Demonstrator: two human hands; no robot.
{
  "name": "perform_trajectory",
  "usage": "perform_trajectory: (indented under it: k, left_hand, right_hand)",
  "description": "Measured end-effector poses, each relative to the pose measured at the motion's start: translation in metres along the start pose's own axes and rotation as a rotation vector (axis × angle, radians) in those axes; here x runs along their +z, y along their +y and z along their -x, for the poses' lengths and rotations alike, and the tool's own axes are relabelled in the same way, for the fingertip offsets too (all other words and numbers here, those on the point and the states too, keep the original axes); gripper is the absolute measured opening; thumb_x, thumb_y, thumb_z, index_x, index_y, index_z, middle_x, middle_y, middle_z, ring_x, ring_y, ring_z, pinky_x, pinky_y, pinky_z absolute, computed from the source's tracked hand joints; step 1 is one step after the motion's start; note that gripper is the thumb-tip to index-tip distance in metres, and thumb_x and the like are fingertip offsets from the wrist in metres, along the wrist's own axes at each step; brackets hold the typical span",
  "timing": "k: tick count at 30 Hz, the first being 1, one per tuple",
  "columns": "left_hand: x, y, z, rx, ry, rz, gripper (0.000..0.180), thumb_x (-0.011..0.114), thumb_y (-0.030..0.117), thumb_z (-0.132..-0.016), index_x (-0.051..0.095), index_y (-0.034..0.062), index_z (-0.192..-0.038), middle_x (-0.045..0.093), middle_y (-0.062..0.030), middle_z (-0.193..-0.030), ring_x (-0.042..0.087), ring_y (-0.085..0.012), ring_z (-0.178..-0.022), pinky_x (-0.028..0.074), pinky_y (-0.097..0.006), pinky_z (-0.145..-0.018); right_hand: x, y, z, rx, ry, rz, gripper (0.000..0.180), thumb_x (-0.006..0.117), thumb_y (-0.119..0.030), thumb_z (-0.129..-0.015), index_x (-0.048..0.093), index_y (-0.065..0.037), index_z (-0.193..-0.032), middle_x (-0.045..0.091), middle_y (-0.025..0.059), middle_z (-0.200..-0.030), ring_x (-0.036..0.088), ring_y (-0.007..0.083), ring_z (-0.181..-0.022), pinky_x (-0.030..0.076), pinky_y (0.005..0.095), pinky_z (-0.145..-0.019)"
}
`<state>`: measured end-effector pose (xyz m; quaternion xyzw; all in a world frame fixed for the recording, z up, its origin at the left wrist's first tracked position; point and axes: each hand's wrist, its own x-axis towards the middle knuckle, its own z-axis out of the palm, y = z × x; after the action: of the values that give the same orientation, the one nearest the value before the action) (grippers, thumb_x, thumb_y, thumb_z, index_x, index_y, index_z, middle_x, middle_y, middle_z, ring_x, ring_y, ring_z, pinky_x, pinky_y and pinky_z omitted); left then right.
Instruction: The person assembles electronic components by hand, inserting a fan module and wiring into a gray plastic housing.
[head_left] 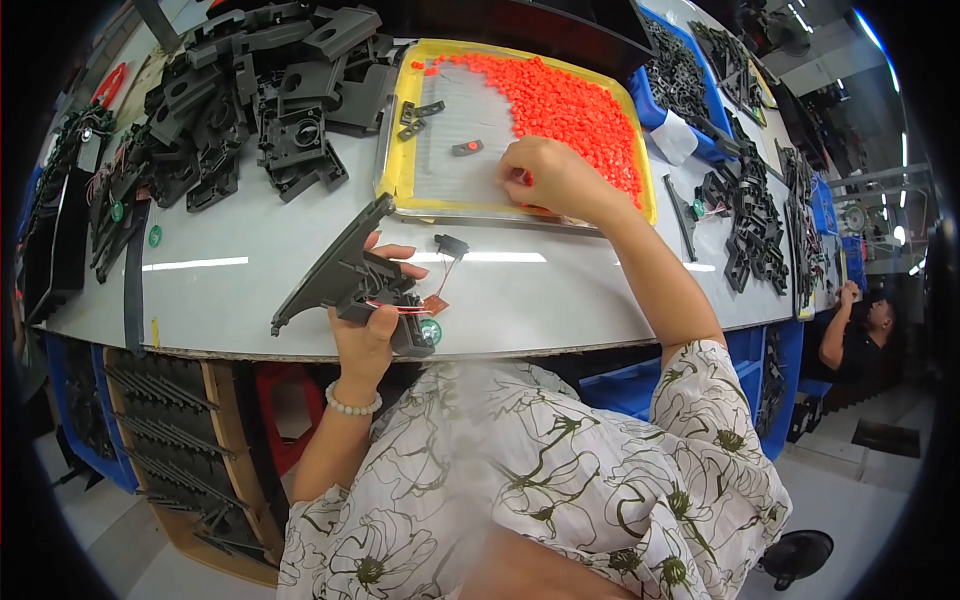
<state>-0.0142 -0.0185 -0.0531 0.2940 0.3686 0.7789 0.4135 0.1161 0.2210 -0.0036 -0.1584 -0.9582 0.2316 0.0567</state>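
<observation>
My left hand [365, 340] is closed around a dark grey plastic housing [345, 268], which is tilted up above the table's front edge. Thin wires run from the housing to a small brown circuit board [434, 304] and a small dark part [452, 246]. My right hand [548, 178] is over the near side of a yellow-rimmed tray [402, 150], its fingers pinched together with a bit of red showing between them. A heap of small red plastic pieces [575, 112] fills the tray's right side. A small grey part with a red piece in it [467, 148] lies left of my right hand.
Several small dark parts [412, 122] lie at the tray's left. Dark grey housings [300, 110] are piled at the back left. A blue bin [655, 118] of dark parts stands at the back right, with more dark parts [755, 220] below. A person [860, 335] sits far right.
</observation>
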Motion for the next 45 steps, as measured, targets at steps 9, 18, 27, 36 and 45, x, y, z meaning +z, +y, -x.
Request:
perform_trajectory:
  k: [9,18,27,36,45]
  left_hand:
    - [-0.002,0.000,0.001,-0.005,0.002,-0.002,0.073,0.070,0.029,-0.076,0.031,0.0011,-0.132,0.048,-0.0190,-0.115,0.054,-0.0213,-0.099,0.057,-0.044,-0.074]
    - [-0.004,-0.001,0.000,-0.023,0.003,0.004,0.074,0.071,0.028,-0.076,0.031,0.0007,-0.132,0.048,-0.0194,-0.115,0.054,-0.0216,-0.099,0.057,-0.044,-0.075]
    - [-0.003,-0.001,0.000,-0.017,-0.014,0.036,0.073,0.071,0.027,-0.076,0.032,0.0016,-0.132,0.049,-0.0180,-0.115,0.054,-0.0206,-0.099,0.057,-0.043,-0.074]
    - [-0.002,0.001,-0.001,-0.019,-0.001,0.032,0.073,0.073,0.027,-0.075,0.034,0.0022,-0.131,0.049,-0.0175,-0.114,0.055,-0.0201,-0.097,0.058,-0.041,-0.073]
    - [0.005,0.005,-0.002,-0.041,0.082,-0.180,0.086,0.067,0.055,-0.072,0.034,-0.0021,-0.127,0.053,-0.0184,-0.109,0.059,-0.0215,-0.092,0.050,-0.030,-0.077]
  right_hand:
    - [0.003,0.001,0.004,-0.105,0.023,0.068,0.013,0.061,-0.003,-0.072,0.061,0.001,-0.084,0.059,0.0122,-0.083,0.058,0.0278,-0.077,0.048,0.0345,-0.071]
    - [0.001,-0.001,0.007,-0.045,-0.010,0.052,0.012,0.060,-0.001,-0.073,0.061,0.000,-0.085,0.059,0.0108,-0.083,0.058,0.0275,-0.077,0.048,0.0345,-0.069]
    - [0.009,-0.008,-0.011,-0.055,0.137,-0.042,0.013,0.061,-0.001,-0.073,0.063,-0.001,-0.086,0.060,0.0092,-0.087,0.058,0.0223,-0.081,0.048,0.0310,-0.071]
    - [0.011,-0.009,-0.022,0.000,0.217,-0.181,0.015,0.060,0.000,-0.077,0.065,-0.001,-0.091,0.056,0.0070,-0.090,0.058,0.0208,-0.080,0.048,0.0291,-0.071]
    - [0.017,0.004,-0.041,-0.089,0.202,0.010,0.015,0.065,-0.007,-0.076,0.066,-0.003,-0.090,0.057,0.0078,-0.089,0.059,0.0234,-0.080,0.048,0.0311,-0.072]
